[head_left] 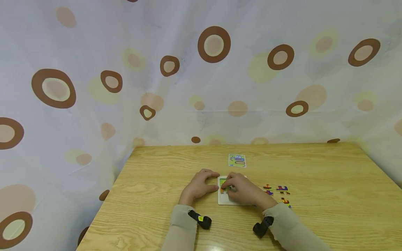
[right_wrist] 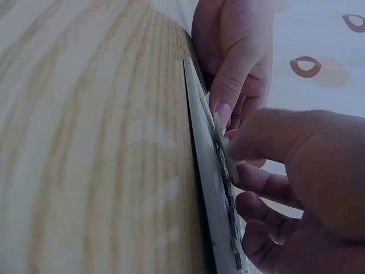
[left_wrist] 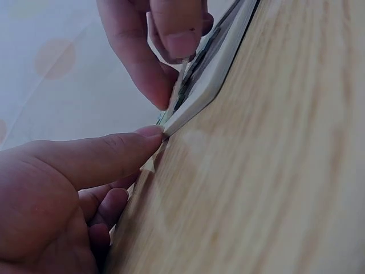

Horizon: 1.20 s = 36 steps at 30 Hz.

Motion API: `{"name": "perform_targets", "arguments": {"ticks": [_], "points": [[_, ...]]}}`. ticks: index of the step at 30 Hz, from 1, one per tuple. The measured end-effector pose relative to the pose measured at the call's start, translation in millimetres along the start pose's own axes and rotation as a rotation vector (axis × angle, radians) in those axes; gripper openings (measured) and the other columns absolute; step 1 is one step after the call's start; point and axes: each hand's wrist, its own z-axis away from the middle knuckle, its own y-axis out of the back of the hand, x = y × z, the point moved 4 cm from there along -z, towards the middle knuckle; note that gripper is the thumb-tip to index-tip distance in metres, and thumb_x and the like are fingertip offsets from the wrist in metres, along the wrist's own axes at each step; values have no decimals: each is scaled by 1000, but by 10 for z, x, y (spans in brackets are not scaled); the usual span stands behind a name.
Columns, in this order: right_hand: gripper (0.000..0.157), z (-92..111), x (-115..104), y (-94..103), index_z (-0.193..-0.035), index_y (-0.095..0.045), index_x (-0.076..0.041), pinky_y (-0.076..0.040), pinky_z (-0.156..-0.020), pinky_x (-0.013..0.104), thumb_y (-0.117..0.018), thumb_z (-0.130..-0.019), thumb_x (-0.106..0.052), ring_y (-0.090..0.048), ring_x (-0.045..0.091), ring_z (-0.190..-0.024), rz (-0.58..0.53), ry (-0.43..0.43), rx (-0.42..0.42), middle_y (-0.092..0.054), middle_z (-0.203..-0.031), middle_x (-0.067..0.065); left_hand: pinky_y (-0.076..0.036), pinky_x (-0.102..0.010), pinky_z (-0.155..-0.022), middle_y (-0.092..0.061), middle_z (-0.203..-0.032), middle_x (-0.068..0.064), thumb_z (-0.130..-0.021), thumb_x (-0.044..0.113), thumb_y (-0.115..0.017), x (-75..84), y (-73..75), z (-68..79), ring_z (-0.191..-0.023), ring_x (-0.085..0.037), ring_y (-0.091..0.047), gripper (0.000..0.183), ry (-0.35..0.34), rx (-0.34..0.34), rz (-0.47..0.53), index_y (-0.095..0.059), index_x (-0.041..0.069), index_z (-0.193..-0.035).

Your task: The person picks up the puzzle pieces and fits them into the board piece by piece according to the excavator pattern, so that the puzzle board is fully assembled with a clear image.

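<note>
A white puzzle tray [head_left: 223,200] lies flat on the wooden table in the head view, with green and orange pieces in its left part. My left hand [head_left: 199,184] rests at the tray's left side; in the left wrist view its straight thumb [left_wrist: 114,151] touches the corner of the rim. Over the tray, my right hand [head_left: 244,190] pinches a thin puzzle piece [right_wrist: 232,169] between thumb and index finger. The right wrist view shows that piece tilted above the tray, edge-on, so its picture cannot be made out. My right hand covers much of the tray.
Several loose puzzle pieces [head_left: 283,189] lie on the table to the tray's right, some partly behind my right forearm. A picture card [head_left: 237,160] showing a blue vehicle lies beyond the tray. A patterned curtain [head_left: 238,127] hangs along the table's far edge.
</note>
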Motion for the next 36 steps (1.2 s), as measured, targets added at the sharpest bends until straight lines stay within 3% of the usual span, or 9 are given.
{"name": "perform_targets", "arguments": {"ticks": [9, 18, 36], "points": [[22, -2, -16, -5, -102, -77, -7, -43, -69, 31, -66, -87, 3, -48, 15, -79, 33, 28, 44, -57, -94, 2, -34, -51, -107, -53, -133, -6, -90, 19, -75, 7, 3, 0, -128, -32, -43, 43, -8, 0, 6, -65, 14, -131], [20, -39, -3, -15, -104, -77, -8, -45, -66, 29, -67, -87, -1, -50, 12, -76, 19, -49, 25, -60, -93, 1, -35, -51, -107, -53, -134, -7, -90, 19, -75, 11, 5, -1, -128, -32, -43, 43, -5, -2, 0, -65, 13, -131], [20, 3, -16, 46, -107, -76, -8, -44, -65, 29, -69, -89, -5, -51, 14, -76, -46, -96, 4, -61, -93, 0, -34, -51, -107, -53, -134, -6, -90, 21, -75, -22, -11, -19, -129, -32, -42, 43, 7, -6, 3, -65, 15, -131]]}}
